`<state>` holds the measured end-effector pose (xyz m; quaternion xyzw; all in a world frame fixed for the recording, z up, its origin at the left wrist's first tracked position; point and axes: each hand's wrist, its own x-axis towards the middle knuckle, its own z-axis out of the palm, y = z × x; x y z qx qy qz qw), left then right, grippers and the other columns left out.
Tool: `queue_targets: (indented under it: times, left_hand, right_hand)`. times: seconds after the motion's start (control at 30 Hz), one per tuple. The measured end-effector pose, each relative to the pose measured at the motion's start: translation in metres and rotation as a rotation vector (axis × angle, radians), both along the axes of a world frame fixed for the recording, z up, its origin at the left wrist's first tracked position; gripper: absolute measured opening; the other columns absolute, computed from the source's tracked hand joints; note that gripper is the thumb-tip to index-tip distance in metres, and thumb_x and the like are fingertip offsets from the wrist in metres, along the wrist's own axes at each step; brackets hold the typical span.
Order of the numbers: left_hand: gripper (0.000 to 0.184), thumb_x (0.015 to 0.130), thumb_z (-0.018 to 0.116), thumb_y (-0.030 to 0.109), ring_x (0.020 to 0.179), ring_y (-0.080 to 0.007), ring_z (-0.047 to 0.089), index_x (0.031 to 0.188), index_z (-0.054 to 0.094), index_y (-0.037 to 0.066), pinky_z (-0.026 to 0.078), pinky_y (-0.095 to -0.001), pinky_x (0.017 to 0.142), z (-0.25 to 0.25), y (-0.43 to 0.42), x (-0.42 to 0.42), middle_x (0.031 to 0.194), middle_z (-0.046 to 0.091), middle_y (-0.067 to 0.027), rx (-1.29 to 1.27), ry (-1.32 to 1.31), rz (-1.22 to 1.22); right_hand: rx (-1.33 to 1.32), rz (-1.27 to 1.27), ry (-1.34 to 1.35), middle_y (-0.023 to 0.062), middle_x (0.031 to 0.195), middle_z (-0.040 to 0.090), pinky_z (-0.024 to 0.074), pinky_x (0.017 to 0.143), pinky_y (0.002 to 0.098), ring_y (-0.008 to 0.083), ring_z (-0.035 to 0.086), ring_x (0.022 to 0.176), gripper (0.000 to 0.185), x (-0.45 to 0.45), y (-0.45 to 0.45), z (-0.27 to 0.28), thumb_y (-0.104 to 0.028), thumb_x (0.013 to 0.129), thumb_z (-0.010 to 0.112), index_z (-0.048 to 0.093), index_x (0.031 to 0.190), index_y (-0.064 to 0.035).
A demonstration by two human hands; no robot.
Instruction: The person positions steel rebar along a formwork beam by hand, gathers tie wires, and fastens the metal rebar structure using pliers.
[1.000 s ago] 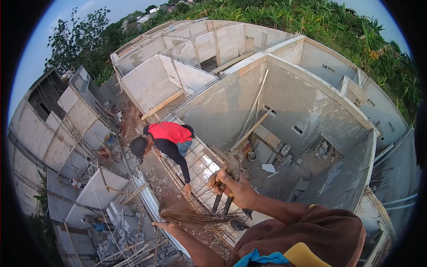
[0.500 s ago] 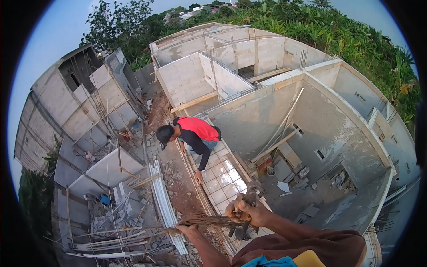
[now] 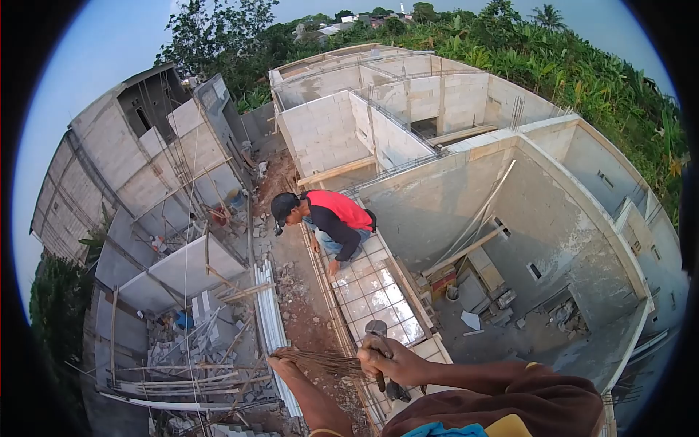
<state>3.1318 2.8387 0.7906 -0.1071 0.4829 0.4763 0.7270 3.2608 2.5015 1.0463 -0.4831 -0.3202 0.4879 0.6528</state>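
A bundle of thin brown wires (image 3: 320,360) stretches between my two hands. My left hand (image 3: 282,365) is closed round its left end. At the bundle's right end, my right hand (image 3: 393,363) is wrapped round a dark-handled metal tool (image 3: 376,329), whose rounded head points up. Whether the right hand also grips the wires cannot be made out. Below and beyond the hands lies a grid of steel bars (image 3: 375,291) over a pale, shiny wet-looking surface.
A co-worker in a red and dark shirt (image 3: 342,210) crouches on the grid, one hand touching the bars. Long light metal profiles (image 3: 269,313) lie left of the rubble path. Unfinished block walls (image 3: 437,193) enclose a deep room at the right. Poles and broken blocks lie lower left.
The view has turned, so the scene sits further right. My right hand has turned with the tool, and the wire bundle has shifted. The co-worker's reaching arm has drawn in closer to the body.
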Motion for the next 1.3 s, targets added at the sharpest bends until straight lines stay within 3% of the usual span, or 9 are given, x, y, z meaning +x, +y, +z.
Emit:
queue_targets:
  times: [0.27,0.4,0.6,0.7,0.83,0.93,0.97,1.07,1.3]
  left_hand:
    - [0.059,0.093,0.033,0.065,0.046,-0.0175,0.041,0.068,0.04,0.013,0.038,-0.0313,0.043,0.032,0.096,-0.061,0.056,0.042,0.0,0.251,0.196,-0.03]
    - [0.059,0.096,0.034,0.06,0.061,-0.0245,0.05,0.077,0.052,0.007,0.046,-0.0419,0.06,0.074,0.152,-0.101,0.069,0.053,-0.0063,0.329,0.265,0.0]
    - [0.061,0.096,0.035,0.051,0.121,-0.0316,0.044,0.132,0.047,0.003,0.038,-0.0485,0.099,0.081,0.285,-0.263,0.139,0.043,-0.0192,0.521,0.403,0.0]
    - [0.062,0.094,0.036,0.053,0.105,-0.0308,0.055,0.128,0.05,0.003,0.048,-0.0423,0.084,0.203,0.188,-0.236,0.126,0.054,-0.016,0.251,0.676,0.343]
    - [0.083,0.092,0.032,0.061,0.13,-0.0388,0.037,0.141,0.03,-0.006,0.035,-0.0486,0.106,0.271,0.066,-0.173,0.144,0.035,-0.0232,0.209,0.898,0.338]
    - [0.095,0.089,0.037,0.069,0.127,-0.0419,0.04,0.142,0.024,-0.009,0.044,-0.0495,0.103,0.186,0.103,-0.238,0.144,0.03,-0.0269,0.345,1.04,0.24]
    - [0.085,0.088,0.046,0.066,0.104,-0.0325,0.059,0.138,0.035,-0.002,0.055,-0.0421,0.079,0.169,0.092,-0.228,0.122,0.053,-0.0226,0.29,1.115,0.191]
    - [0.053,0.088,0.058,0.057,0.046,-0.0103,0.039,0.11,0.05,0.011,0.033,-0.0285,0.042,0.115,0.029,-0.171,0.059,0.043,0.0024,0.55,0.905,-0.095]
    - [0.032,0.09,0.063,0.042,0.047,-0.0089,0.043,0.086,0.055,0.011,0.037,-0.0258,0.043,-0.085,-0.072,0.027,0.062,0.047,0.003,0.567,0.696,-0.592]
  right_hand:
    - [-0.106,0.107,-0.378,0.0006,0.072,0.044,0.0386,0.063,0.0306,0.0112,0.044,0.067,0.039,0.013,-0.079,0.033,-0.048,0.098,0.043,0.048,0.093,-0.0092]
    - [-0.083,0.007,-0.007,0.0012,0.07,0.043,0.0388,0.062,0.0313,0.0121,0.043,0.066,0.034,0.025,-0.106,0.062,-0.042,0.1,0.044,0.045,0.089,-0.01]
    - [0.156,-0.851,0.052,-0.0032,0.058,0.029,0.031,0.045,0.0263,0.0085,0.03,0.048,0.031,0.049,-0.207,0.138,-0.032,0.099,0.051,0.037,0.076,-0.0153]
    - [0.41,-1.593,-0.288,-0.0052,0.06,0.026,0.03,0.048,0.0233,0.0059,0.025,0.051,0.028,0.125,-0.389,0.133,-0.021,0.103,0.043,0.037,0.077,-0.0118]
    - [0.14,-1.801,-0.281,-0.0063,0.06,0.025,0.0266,0.047,0.0229,0.0056,0.024,0.05,0.029,0.128,-0.558,0.102,-0.027,0.1,0.051,0.039,0.076,-0.0153]
    - [0.017,-1.79,-0.262,-0.0065,0.06,0.025,0.0273,0.047,0.023,0.0054,0.025,0.051,0.028,0.126,-0.557,0.055,-0.028,0.098,0.054,0.041,0.077,-0.0164]
    - [-0.112,-1.896,-0.266,-0.0064,0.06,0.026,0.0288,0.048,0.0234,0.0056,0.027,0.052,0.026,0.127,-0.512,0.048,-0.028,0.098,0.055,0.043,0.078,-0.0158]
    - [-0.311,-1.919,-0.304,-0.005,0.062,0.031,0.0322,0.05,0.0243,0.0068,0.032,0.053,0.027,0.15,-0.479,0.002,-0.029,0.097,0.055,0.044,0.078,-0.0132]
    - [-0.923,-1.784,-0.614,-0.0048,0.059,0.036,0.028,0.044,0.0256,0.0067,0.033,0.048,0.033,0.173,-0.435,-0.054,-0.038,0.097,0.053,0.048,0.081,-0.0096]
